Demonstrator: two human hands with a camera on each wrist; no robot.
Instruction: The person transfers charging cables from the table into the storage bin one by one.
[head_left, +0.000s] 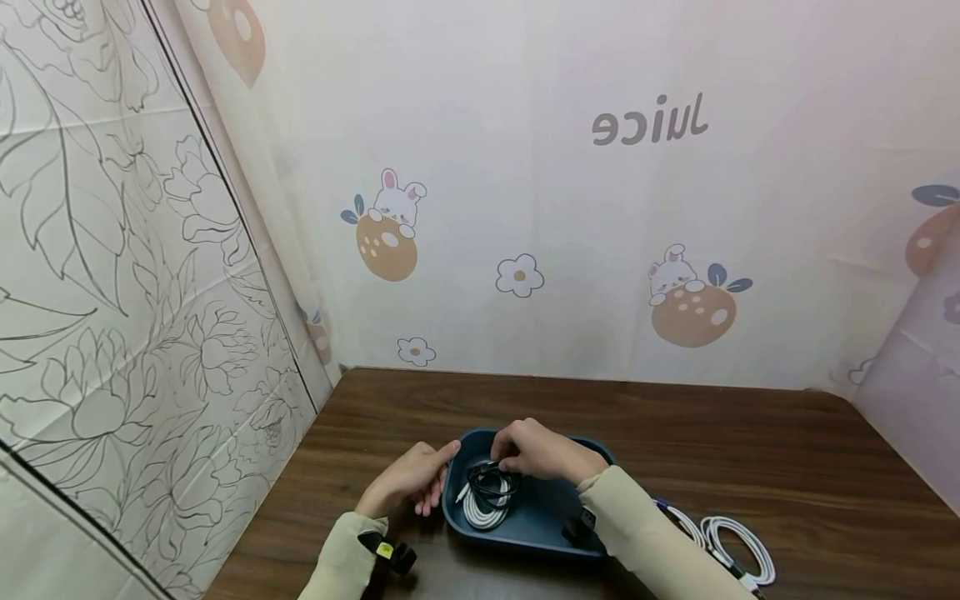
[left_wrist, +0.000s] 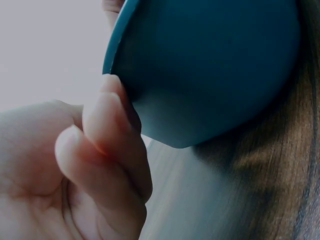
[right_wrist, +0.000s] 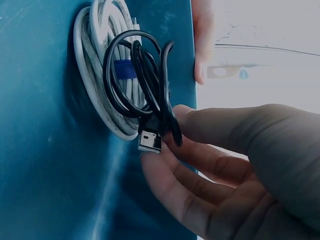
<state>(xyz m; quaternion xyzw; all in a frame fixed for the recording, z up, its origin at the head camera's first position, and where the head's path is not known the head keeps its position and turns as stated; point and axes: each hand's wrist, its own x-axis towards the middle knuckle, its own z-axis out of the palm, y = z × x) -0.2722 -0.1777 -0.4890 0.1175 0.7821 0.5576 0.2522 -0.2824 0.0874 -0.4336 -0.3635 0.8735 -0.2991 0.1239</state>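
Observation:
A dark blue plastic bin (head_left: 543, 510) sits on the table in the head view. My left hand (head_left: 412, 481) holds its left rim, thumb at the edge and fingers against the outside wall (left_wrist: 200, 75). Inside, at the bin's left end, a coiled white cable (right_wrist: 87, 75) lies with a blue strap around it. Over that coil is a looped black USB cable (right_wrist: 165, 70), its metal plug (right_wrist: 150, 142) pointing out. My right hand (head_left: 542, 452) reaches into the bin and pinches the black cable between thumb and fingers.
To the right of the bin, partly behind the right sleeve, a second coiled white cable (head_left: 761, 554) lies on the brown wooden table (head_left: 825, 467). Printed fabric (head_left: 480, 167) hangs behind the table, and a flower-patterned panel (head_left: 112, 292) stands on the left.

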